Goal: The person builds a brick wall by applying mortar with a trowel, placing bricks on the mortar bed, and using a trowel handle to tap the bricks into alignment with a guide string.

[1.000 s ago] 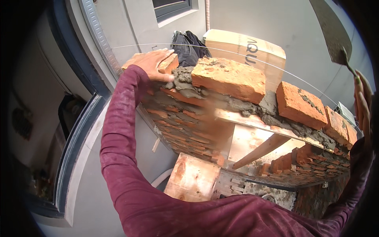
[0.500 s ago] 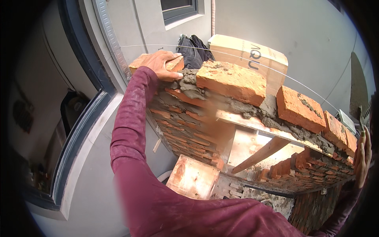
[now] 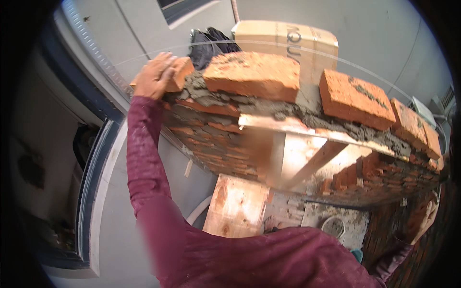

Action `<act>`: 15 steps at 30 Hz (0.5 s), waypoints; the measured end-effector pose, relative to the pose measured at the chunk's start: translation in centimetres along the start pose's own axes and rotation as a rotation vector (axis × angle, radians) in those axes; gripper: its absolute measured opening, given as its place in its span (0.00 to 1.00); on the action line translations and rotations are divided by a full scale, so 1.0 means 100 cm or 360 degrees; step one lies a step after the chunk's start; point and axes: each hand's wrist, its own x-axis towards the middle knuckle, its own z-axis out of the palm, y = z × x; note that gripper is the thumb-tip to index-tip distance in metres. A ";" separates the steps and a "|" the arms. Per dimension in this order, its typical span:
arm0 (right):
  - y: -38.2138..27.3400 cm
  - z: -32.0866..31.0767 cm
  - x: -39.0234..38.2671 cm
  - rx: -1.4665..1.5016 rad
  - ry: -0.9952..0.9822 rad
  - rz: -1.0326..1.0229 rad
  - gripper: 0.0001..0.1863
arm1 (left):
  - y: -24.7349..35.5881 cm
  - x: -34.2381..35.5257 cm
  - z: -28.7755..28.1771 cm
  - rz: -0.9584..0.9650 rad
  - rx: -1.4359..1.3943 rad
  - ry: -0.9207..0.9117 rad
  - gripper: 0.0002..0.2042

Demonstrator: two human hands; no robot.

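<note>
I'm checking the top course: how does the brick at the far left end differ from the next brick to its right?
The left-end brick lies under the left hand; the neighbouring brick has no hand on it. The left-end brick is partly hidden, while the neighbouring brick shows its top and long side. Both are orange and sit atop the wall.

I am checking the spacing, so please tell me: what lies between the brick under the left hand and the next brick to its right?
In the head view, rough grey mortar lies between that brick and the next brick.
</note>
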 end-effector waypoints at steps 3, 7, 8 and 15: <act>0.029 -0.019 -0.041 -0.0221 0.0381 0.0198 0.10 | 0.050 -0.025 -0.010 -0.0089 -0.0240 0.0400 0.08; 0.104 -0.071 -0.100 -0.0390 0.0468 0.0662 0.13 | 0.117 -0.078 -0.005 -0.0606 -0.0561 0.0662 0.07; 0.127 -0.089 -0.118 -0.0457 0.0425 0.0786 0.13 | 0.130 -0.088 -0.007 -0.0658 -0.0544 0.0523 0.12; 0.256 -0.227 -0.273 -0.0488 0.0087 0.1809 0.13 | 0.210 -0.088 0.000 -0.0619 -0.0640 -0.0047 0.06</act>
